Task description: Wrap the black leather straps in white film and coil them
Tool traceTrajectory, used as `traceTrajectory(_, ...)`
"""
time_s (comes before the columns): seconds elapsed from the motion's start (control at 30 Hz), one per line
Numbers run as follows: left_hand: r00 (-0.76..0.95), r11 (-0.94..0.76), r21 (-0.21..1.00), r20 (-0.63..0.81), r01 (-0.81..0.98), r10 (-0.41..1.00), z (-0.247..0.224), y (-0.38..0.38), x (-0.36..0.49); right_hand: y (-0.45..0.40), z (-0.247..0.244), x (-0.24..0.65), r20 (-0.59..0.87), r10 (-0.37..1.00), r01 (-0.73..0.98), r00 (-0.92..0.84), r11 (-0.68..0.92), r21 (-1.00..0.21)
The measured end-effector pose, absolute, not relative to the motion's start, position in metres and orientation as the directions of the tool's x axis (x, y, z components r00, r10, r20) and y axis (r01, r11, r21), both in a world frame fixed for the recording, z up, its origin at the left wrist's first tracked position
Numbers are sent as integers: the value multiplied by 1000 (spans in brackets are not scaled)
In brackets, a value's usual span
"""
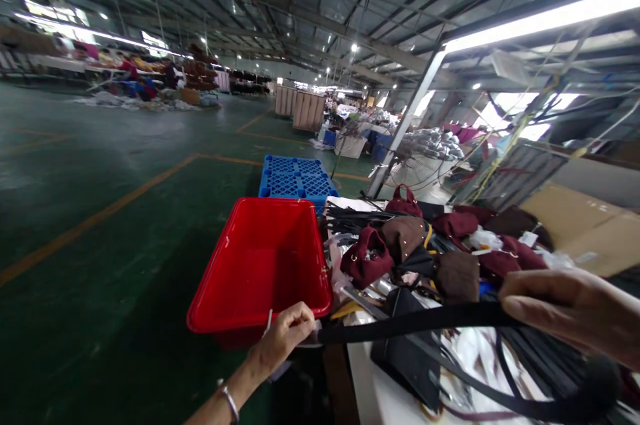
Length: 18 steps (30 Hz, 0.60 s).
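Note:
A long black strap [415, 323] is stretched over the cluttered table, and its loose length loops round at the lower right. My left hand [286, 331] pinches its left end, where a small pale, see-through piece shows at the fingertips; what that piece is I cannot tell. Farther right, my right hand [560, 298] is closed on the strap, thumb and fingers gripping it. Beneath lie more black straps [543, 351] and a black bag-like piece [407, 348]. Small maroon bags [367, 258] and a brown one [457, 276] are heaped beyond.
A red plastic bin [260, 258] stands left of the table [370, 378], just beyond my left hand. Behind it is a blue pallet [297, 178]. A metal post [407, 121] carries a bright tube light. Cardboard [585, 225] stands at the right.

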<state>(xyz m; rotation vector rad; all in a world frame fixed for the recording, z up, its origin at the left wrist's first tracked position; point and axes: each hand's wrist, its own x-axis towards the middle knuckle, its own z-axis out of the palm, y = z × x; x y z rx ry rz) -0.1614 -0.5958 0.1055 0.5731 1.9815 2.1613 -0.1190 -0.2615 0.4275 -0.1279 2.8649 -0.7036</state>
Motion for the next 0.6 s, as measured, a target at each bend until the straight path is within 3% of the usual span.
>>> traceTrajectory(0.23, -829, -355, 931, 265, 86, 492, 160, -555, -167, -360, 412, -124, -336, -170, -84, -927, 963, -256)
traceTrajectory(0.37, -796, -484, 874, 265, -40, 545, 195, -529, -162, -393, 381, -123, -280, -211, -170, -936, 972, -162)
traceTrajectory(0.5, -796, -429, 903, 284, 35, 534, 202, -516, -155, -383, 369, -121, -313, -189, -134, -931, 973, -190)
traceTrajectory(0.6, -825, -322, 938, 280, 127, 491, 175, -520, -161, -346, 384, -113, -374, -75, 7, -924, 977, -215)
